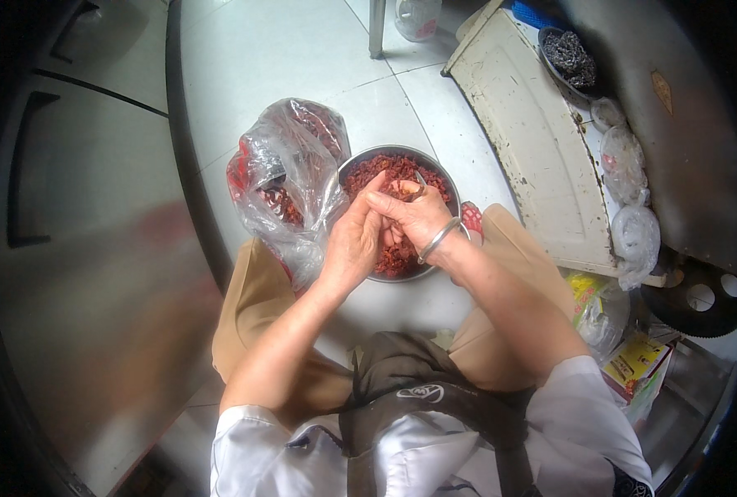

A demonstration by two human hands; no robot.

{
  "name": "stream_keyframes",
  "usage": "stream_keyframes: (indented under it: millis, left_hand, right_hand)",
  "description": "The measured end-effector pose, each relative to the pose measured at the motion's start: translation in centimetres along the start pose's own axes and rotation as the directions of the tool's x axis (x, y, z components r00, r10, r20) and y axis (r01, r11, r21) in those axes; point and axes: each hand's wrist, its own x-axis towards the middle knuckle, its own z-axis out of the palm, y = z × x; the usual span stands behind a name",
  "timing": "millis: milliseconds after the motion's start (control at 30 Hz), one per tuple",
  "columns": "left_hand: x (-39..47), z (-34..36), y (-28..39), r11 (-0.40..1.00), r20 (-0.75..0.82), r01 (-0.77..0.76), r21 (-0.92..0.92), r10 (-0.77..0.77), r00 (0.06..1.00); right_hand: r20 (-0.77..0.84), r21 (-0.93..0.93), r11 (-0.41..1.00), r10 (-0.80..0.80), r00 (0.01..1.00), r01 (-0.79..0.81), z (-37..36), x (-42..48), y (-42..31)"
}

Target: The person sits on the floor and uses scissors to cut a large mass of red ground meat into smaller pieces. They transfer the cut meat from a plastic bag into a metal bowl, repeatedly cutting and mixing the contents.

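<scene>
Between my knees on the tiled floor stands a round metal bowl (406, 149) with many dried red chili pieces (396, 264) in it. Over the bowl my left hand (356, 239) and my right hand (421, 214) meet at the thumbs and fingertips. The pointed metal tip of a small tool, perhaps scissors (420, 179), sticks out by my right hand's fingers; its rest is hidden. Whether my left hand pinches a piece of chili is not clear. A clear plastic bag (309, 168) holding more dried red chilies leans against the bowl's left side.
At left is a stainless steel cabinet (95, 186) with black handles. A worn pale metal box or shelf (536, 136) stands at right, beside a bowl of steel wool (568, 59) and knotted plastic bags (623, 164). A table leg (376, 28) and a plastic bottle (418, 18) are ahead.
</scene>
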Motion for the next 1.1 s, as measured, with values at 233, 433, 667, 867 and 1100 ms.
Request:
stream_keyframes:
  millis: [233,433,667,867,1100]
  left_hand:
    - [0.0,-0.3,-2.5,0.952,-0.100,-0.052,0.301,0.085,0.991]
    - [0.0,-0.2,-0.5,0.939,0.011,0.198,-0.280,-0.204,0.979]
    - [-0.3,0.5,-0.6,0.970,0.109,0.187,-0.152,-0.172,0.979]
    - [-0.1,-0.2,-0.4,0.979,0.145,0.177,0.099,-0.190,0.971]
    - [-0.6,-1.3,0.2,0.803,0.387,0.441,-0.401,-0.288,0.876]
  right_hand:
    - [-0.190,-0.019,0.996,-0.086,0.978,0.084,-0.2,0.9,0.8]
    - [-0.261,-0.015,0.989,-0.145,0.954,0.146,-0.6,1.4,1.3]
    - [-0.054,0.044,0.992,-0.115,0.992,0.117,0.0,0.7,1.5]
    - [-0.021,-0.077,0.987,-0.141,0.990,0.139,0.2,0.5,2.1]
    - [0.001,-0.138,0.982,-0.134,0.991,0.133,0.4,0.6,2.4]
